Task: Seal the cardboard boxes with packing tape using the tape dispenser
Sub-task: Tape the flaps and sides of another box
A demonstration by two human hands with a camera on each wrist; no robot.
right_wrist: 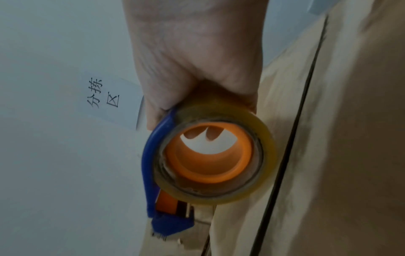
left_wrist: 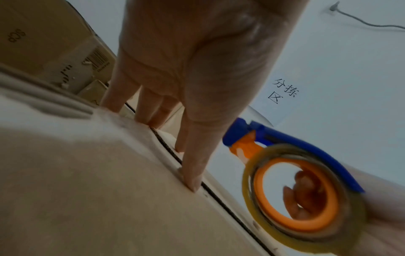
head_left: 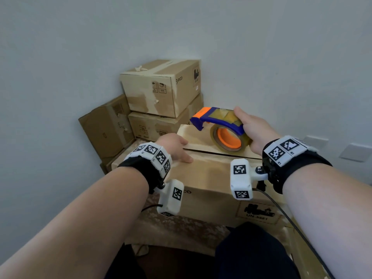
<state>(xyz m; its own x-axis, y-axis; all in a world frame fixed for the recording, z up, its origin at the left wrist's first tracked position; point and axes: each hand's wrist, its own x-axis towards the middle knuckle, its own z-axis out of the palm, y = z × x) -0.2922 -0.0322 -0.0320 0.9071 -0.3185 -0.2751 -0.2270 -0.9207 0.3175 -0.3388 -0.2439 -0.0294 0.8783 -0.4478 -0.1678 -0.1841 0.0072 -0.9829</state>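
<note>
Head view – box: cardboard box (head_left: pixel 209 174) nearest the person, flaps down, dark seam visible across the top.
Head view – left hand (head_left: pixel 173 147): fingers straight, pressing the top by the seam.
Head view – right hand (head_left: pixel 254 131): wrapped round the tape dispenser (head_left: pixel 223 127), blue frame, orange core, just above the far flap.
Head view – stacked boxes (head_left: pixel 161 87): against the wall behind.
Left wrist view – fingertips (left_wrist: pixel 192 181): spread, touching the top at the seam; dispenser beside them.
Right wrist view – tape roll (right_wrist: pixel 212 155): clear, gripped from above; wall sign (right_wrist: pixel 105 97) behind.
</note>
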